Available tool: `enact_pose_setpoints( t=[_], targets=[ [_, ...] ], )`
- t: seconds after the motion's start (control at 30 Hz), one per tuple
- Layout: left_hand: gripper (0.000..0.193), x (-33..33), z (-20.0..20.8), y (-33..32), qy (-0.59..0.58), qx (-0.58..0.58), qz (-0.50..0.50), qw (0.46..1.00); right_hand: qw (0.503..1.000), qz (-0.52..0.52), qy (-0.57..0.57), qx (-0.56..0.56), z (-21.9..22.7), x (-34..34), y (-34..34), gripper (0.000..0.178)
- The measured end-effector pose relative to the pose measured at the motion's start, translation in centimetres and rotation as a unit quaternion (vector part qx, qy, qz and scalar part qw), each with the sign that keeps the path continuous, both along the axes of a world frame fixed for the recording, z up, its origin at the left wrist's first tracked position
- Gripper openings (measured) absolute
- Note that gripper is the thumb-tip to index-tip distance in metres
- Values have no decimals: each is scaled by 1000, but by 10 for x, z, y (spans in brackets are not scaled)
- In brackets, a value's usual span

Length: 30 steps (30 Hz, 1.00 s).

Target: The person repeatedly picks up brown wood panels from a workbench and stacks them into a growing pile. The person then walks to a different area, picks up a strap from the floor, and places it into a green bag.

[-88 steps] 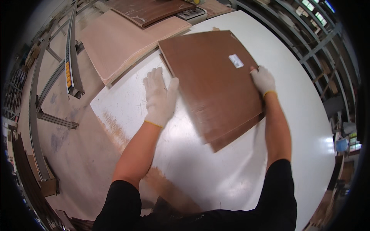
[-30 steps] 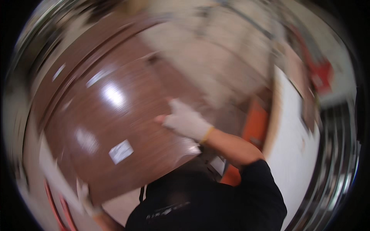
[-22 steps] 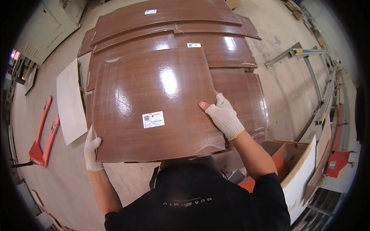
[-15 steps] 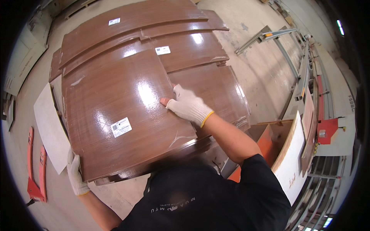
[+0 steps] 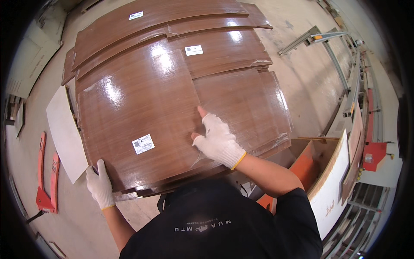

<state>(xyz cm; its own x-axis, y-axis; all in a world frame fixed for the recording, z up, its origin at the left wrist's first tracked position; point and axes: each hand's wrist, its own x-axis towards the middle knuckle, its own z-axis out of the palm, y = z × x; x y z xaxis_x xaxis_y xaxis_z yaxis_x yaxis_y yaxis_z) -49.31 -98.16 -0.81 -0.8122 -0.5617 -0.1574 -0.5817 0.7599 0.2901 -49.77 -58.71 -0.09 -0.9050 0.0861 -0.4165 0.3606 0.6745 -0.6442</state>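
Observation:
A glossy brown panel wrapped in clear film lies on top of the near stack, with a white label towards its front left. My left hand, in a white glove with bare fingertips, grips the panel's front left corner; its thumb is on the edge and the other fingers are partly hidden. My right hand, gloved the same way, rests at the panel's right edge, thumb and forefinger stretched apart. Under and beside it lies another brown panel.
More wrapped brown panels are stacked behind. A pale board leans out at the left, near red pallet-jack forks. To the right stand a white-sided box with an orange board inside and a metal frame.
The top panel has shifted and turned slightly, now lying closer along the panel to its right. My right hand has slid nearer to me; my left hand stays at the corner.

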Motion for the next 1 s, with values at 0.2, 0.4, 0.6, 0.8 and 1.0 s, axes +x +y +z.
enact_pose_setpoints(
  t=[0.2,0.4,0.6,0.8,1.0],
  targets=[
    [60,1,17,-4,-21,41,0,999,994,-67,47,-79,9,-13,13,86],
    [47,26,45,38,109,267,-19,957,998,-60,-15,-23,17,-29,54,89],
    [41,31,66,139,41,255,-120,959,973,-222,49,22,17,13,158,73],
    [55,8,48,265,-113,271,-275,915,953,-288,76,63,11,41,314,40],
    [64,-3,54,349,-124,190,-350,909,947,-300,110,3,-7,52,391,40]
  ],
)
